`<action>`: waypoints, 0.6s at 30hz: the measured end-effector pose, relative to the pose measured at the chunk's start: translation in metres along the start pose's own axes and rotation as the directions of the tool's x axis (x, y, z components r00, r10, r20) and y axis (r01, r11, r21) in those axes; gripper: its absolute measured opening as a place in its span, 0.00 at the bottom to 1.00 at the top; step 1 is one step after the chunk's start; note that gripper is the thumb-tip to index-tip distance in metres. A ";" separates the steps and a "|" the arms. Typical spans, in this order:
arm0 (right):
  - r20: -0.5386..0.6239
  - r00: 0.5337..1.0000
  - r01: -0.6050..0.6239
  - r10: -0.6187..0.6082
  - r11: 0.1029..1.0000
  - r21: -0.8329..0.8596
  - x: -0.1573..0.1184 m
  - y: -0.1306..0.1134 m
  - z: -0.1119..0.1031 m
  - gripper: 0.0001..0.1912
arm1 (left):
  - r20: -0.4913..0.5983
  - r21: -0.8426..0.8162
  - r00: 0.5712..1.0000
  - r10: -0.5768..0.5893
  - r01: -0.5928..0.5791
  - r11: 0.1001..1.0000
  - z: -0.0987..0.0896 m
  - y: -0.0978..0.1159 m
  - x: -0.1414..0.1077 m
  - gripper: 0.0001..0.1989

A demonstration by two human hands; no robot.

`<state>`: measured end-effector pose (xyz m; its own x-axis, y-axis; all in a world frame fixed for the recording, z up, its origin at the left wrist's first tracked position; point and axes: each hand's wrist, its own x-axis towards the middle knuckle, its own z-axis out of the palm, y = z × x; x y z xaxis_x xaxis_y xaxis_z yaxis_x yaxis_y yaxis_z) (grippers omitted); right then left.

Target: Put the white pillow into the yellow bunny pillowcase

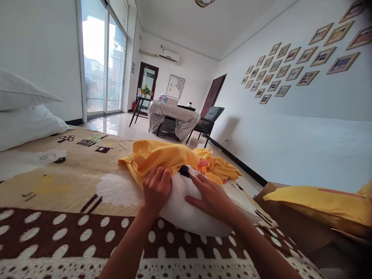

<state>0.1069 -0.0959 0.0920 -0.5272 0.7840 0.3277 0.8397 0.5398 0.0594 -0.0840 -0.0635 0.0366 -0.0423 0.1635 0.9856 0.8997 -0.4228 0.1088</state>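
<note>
A white pillow (pixel 188 217) lies on the bed in front of me, its far end inside a yellow pillowcase (pixel 165 153). My left hand (pixel 157 188) is closed in a fist on the near edge of the pillowcase, beside the pillow. On the pillow's upper right side, my right hand (pixel 207 193) grips the white fabric, thumb toward the left and fingertips at the case's mouth. A dark patch shows between the hands at that mouth. The rest of the case is bunched up at the far right, with an orange-pink print on it.
A patterned blanket (pixel 72 193) covers the bed. Stacked white pillows (pixel 31 124) are at the left. Right of the bed, a yellow pillow (pixel 316 203) rests on a brown box (pixel 279 217). Beyond stand a covered table (pixel 174 112) and a dark chair (pixel 210 120).
</note>
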 end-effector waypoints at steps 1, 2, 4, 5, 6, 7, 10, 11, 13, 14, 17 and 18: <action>-0.003 1.000 0.019 -0.019 1.000 -0.024 0.005 -0.007 0.001 0.35 | -0.008 0.004 1.000 -0.017 0.017 1.000 -0.001 -0.004 0.001 0.07; -0.007 0.999 0.039 -0.039 0.998 -0.046 0.010 -0.013 0.002 0.35 | -0.014 0.005 0.999 -0.038 0.038 0.999 -0.002 -0.009 0.002 0.07; -0.013 0.996 0.091 -0.092 0.993 -0.077 0.019 -0.028 0.003 0.34 | -0.008 0.007 0.996 -0.088 0.088 0.996 -0.004 -0.017 0.004 0.06; -0.010 0.992 0.121 -0.122 0.989 -0.090 0.024 -0.035 0.004 0.33 | 0.007 0.007 0.994 -0.112 0.112 0.994 -0.005 -0.022 0.004 0.06; -0.004 0.989 0.150 -0.151 0.983 -0.102 0.027 -0.042 0.004 0.32 | 0.028 0.005 0.991 -0.132 0.132 0.991 -0.006 -0.026 0.005 0.07; 0.005 0.984 0.176 -0.177 0.978 -0.114 0.030 -0.049 0.005 0.31 | 0.048 0.002 0.988 -0.149 0.149 0.989 -0.007 -0.031 0.005 0.08; 0.036 0.975 0.221 -0.218 0.965 -0.140 0.038 -0.066 0.006 0.27 | 0.108 -0.029 0.982 -0.157 0.161 0.987 -0.013 -0.045 0.007 0.11; 0.044 0.974 0.228 -0.224 0.962 -0.147 0.040 -0.071 0.007 0.26 | 0.134 -0.043 0.979 -0.150 0.157 0.987 -0.015 -0.049 0.008 0.11; 0.060 0.970 0.241 -0.235 0.956 -0.166 0.045 -0.076 0.008 0.23 | 0.200 -0.070 0.971 -0.129 0.145 0.987 -0.020 -0.054 0.010 0.11; 0.064 0.968 0.249 -0.241 0.953 -0.176 0.049 -0.078 0.008 0.22 | 0.228 -0.086 0.967 -0.117 0.140 0.986 -0.022 -0.055 0.012 0.10; 0.068 0.963 0.269 -0.260 0.942 -0.201 0.060 -0.078 0.011 0.20 | 0.232 -0.133 0.970 -0.070 0.103 0.986 -0.025 -0.051 0.013 0.09; 0.070 0.964 0.265 -0.256 0.942 -0.206 0.063 -0.077 0.012 0.19 | 0.206 -0.142 0.977 -0.049 0.080 0.987 -0.025 -0.048 0.013 0.08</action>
<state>0.0075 -0.0845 0.0971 -0.7323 0.6394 0.2345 0.6782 0.6532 0.3367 -0.1387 -0.0631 0.0477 0.0037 0.3638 0.9315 0.8224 -0.5311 0.2041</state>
